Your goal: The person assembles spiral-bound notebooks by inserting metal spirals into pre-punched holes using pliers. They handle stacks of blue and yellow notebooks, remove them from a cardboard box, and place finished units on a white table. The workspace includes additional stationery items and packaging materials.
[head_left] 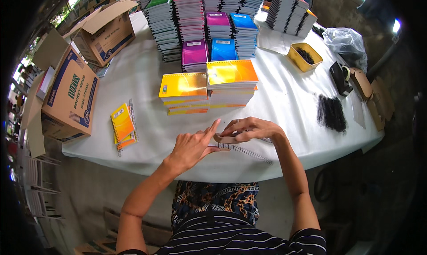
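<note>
Both hands work at the near edge of the table (pixel 147 77), which is covered in a white cloth. The left hand (pixel 192 147) has its forefinger stretched out and its other fingers curled against the near side of a white pad (pixel 231 141); the right hand (pixel 253 129) lies arched over the pad's top, fingers bent down on it. Each hand is closed on the pad rather than spread. A wire spiral (pixel 247 151) runs along the pad's near side and sticks out to the right, just inside the table's rim.

Straight beyond the hands, close by, stand two yellow stacks (pixel 209 90) of notebooks, the right one taller. Between them and the pad lies a narrow strip of bare cloth. Behind come purple and blue stacks (pixel 209 50), then a dense wall of tall stacks across the far end.

To the left, a small orange notebook pile (pixel 123 127) sits near the left rim, with wide bare cloth between it and the hands. Open cardboard boxes (pixel 71 95) crowd that rim from outside.

To the right, a heap of black combs (pixel 331 113) lies near the right edge, well apart from the right hand, with open cloth between. Farther off are a yellow tray (pixel 304 57) and a tape dispenser (pixel 340 78) at the rim
</note>
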`<state>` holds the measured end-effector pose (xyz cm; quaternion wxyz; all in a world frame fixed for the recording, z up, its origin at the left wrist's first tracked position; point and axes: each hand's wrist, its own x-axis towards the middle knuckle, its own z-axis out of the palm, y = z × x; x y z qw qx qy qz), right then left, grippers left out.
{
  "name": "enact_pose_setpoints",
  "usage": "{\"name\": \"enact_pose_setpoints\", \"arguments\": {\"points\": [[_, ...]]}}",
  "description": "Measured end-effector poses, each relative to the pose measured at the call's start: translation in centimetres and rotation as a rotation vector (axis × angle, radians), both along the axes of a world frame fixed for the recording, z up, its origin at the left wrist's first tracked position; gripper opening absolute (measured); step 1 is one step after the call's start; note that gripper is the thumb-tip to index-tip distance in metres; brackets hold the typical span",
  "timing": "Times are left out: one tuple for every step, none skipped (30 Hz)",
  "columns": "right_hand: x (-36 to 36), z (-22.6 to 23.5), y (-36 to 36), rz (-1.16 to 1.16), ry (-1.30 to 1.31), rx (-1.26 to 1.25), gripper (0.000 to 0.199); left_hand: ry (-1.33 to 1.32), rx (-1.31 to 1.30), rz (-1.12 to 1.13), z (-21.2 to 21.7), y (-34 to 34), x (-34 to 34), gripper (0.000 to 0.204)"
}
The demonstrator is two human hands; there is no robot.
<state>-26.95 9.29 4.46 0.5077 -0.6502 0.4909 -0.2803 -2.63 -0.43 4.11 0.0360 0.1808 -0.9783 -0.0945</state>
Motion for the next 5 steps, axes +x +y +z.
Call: {"name": "enact_pose_setpoints", "arguments": {"points": [[0.09,0.09,-0.07,0.016,-0.012,0.008,0.052,0.004,-0.02,0.01,-0.03,0.04,0.27,0.086],[0.17,0.33,-0.09,0.032,-0.024,0.015,0.052,0.007,-0.04,0.02,-0.08,0.02,0.51,0.087],[0.23,0.57,-0.13,0.047,-0.037,0.023,0.052,0.036,-0.065,0.022,-0.2,-0.11,0.66,0.087],[0.42,0.48,0.09,0.053,-0.056,0.031,0.052,0.06,-0.09,0.014,-0.45,-0.25,0.84,0.087],[0.86,0.12,-0.67,0.042,0.135,0.078,0.061,0.083,-0.114,0.005,-0.75,-0.48,0.99,0.087]]}}
